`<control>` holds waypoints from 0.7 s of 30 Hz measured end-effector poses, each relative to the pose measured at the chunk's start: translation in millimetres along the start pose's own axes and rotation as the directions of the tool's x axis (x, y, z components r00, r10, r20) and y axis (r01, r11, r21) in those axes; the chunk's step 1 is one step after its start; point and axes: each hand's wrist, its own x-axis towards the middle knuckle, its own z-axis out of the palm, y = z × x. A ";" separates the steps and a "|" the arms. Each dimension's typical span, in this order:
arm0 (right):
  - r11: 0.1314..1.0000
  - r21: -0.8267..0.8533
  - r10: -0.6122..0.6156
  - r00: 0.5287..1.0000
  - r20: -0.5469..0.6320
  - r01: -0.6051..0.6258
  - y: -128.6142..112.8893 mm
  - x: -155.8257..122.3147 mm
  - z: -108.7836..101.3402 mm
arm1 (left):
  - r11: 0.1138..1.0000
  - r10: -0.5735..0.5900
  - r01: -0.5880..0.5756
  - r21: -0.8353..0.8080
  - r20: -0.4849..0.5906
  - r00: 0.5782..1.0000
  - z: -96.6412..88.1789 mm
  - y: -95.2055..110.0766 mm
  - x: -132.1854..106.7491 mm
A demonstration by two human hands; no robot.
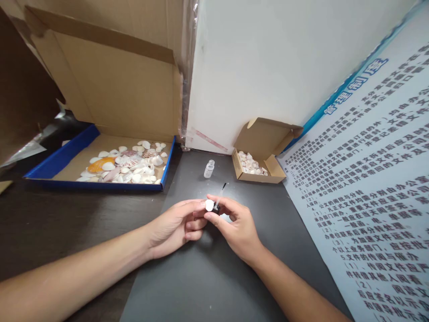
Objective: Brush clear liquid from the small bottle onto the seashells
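A small white shell (209, 205) is pinched between the fingers of my left hand (182, 223). My right hand (234, 223) is closed on a brush cap (216, 208), black at its base, with a thin clear stem that points up and ends in a dark brush tip. The two hands meet over the grey mat, the shell right beside the cap. Past them stands a small clear bottle (209, 169) with its top uncapped and print on its side. Some of the cap is hidden by my right fingers.
At the left, a blue-edged cardboard box (164, 174) with a raised lid holds many shells (134, 165). A smaller cardboard box (258, 178) of white shells stands at the back right. A printed board (368, 179) rises along the right, and a white panel (248, 58) behind.
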 end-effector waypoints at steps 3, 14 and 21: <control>0.993 0.078 0.086 0.996 0.020 -0.088 -0.4 0.2 0.6 | 1.000 0.001 -0.001 -0.021 0.030 1.000 0.3 0.2 -0.8; 0.955 0.238 0.169 0.984 0.054 -0.177 3.1 -1.1 1.8 | 0.998 0.056 -0.056 -0.002 0.071 0.996 2.2 -1.1 -2.4; 0.925 0.314 0.191 0.977 0.098 -0.213 -0.6 1.7 2.0 | 0.996 0.077 -0.077 0.035 0.010 0.997 3.1 -1.1 -2.2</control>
